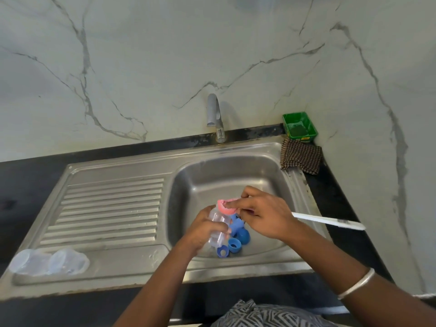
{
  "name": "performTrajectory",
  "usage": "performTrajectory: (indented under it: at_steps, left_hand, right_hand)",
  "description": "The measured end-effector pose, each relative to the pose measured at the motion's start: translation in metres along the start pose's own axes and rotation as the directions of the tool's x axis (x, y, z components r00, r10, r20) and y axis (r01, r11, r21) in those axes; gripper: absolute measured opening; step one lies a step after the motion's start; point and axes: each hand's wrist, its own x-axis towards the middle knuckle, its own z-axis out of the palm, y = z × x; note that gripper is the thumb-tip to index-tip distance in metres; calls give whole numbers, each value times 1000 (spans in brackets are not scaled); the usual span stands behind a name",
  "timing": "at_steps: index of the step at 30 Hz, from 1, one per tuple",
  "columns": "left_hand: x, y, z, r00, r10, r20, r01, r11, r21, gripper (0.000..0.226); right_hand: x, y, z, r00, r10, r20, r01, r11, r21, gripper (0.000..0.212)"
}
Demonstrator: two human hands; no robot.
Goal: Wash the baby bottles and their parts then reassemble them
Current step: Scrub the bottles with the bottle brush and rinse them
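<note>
Over the sink basin point(266, 185) my left hand point(200, 228) grips a clear baby bottle point(218, 228), tilted with its mouth up. A pink collar ring point(224, 206) sits on the bottle's mouth. My right hand point(264, 213) pinches that ring with fingers and thumb and also holds a long white brush handle point(330, 220) that sticks out to the right. Below the hands, several blue bottle parts point(236, 239) lie on the basin floor: rings, a cap and a bottle-like piece. Two clear domed caps point(50, 261) rest on the drainboard's front left.
A steel tap point(215, 116) stands behind the basin, no water running. A green tray point(299, 126) and a checked cloth point(300, 159) sit at the back right corner. The ribbed drainboard point(111, 208) lies to the left, with black counter around it.
</note>
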Motion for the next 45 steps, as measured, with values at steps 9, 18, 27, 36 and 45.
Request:
performTrajectory:
  at_steps: [9,18,27,36,45]
  left_hand:
    - [-3,3,1,995,76,-59,-81,994,-77,52]
    - [-1,12,-14,941,299,-156,-98,685,722,50]
    - [3,13,-13,898,410,-158,-211,718,664,50]
    - [3,8,-12,909,416,10,-176,362,915,45]
    - [1,8,1,849,528,-13,-87,164,983,39]
  right_hand:
    - [5,31,21,981,175,82,-193,911,363,38]
    - [20,29,6,962,274,9,-227,777,588,37]
    - [17,13,16,972,192,137,-234,719,655,35]
    - [23,12,-1,876,173,449,-398,785,474,29]
    - [33,1,-2,756,445,480,-638,663,391,8]
